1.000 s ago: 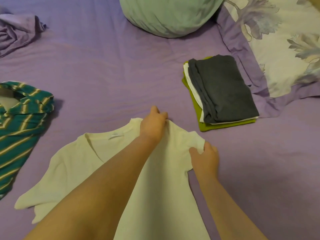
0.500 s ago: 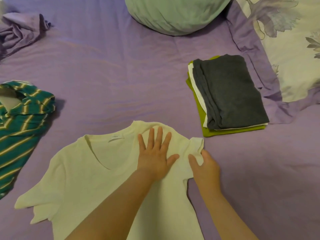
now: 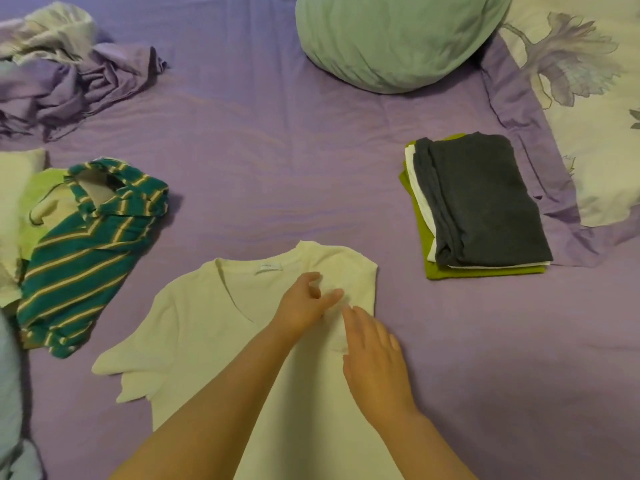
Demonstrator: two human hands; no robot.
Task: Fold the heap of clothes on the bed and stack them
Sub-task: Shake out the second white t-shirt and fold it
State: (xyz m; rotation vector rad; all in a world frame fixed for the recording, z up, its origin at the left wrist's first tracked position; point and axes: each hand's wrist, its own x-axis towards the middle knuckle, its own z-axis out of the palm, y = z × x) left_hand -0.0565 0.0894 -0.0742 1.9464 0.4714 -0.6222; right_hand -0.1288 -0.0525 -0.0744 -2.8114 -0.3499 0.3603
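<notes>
- A cream-white V-neck cotton T-shirt [image 3: 214,327] lies flat on the purple bed sheet [image 3: 277,161] in the lower centre of the frame, collar toward the top. Its sleeve on the right side of the frame is folded inward over the chest, while the other sleeve spreads out toward the lower left.
- The left hand [image 3: 304,306] rests on the folded-in sleeve near the shoulder, fingers loosely curled with thumb and forefinger close to the cloth; whether they actually pinch the fabric cannot be told.
- The right hand [image 3: 375,358] lies just below and to the right of it, palm down, fingers straight and together, flat on the shirt's right edge.
- At the right centre sits a neat stack of folded clothes [image 3: 478,206]: a dark grey piece on top, a white one under it, a green one at the bottom.
- At the left centre lies an unfolded green shirt with cream and brown stripes [image 3: 86,254], partly over pale yellow-green garments [image 3: 31,202] at the left edge.
- A crumpled lilac cloth [image 3: 69,81] sits in the upper left.
- A round mint-green cushion [image 3: 398,39] fills the upper centre, with a floral pillow with purple border [image 3: 588,116] in the upper right.
</notes>
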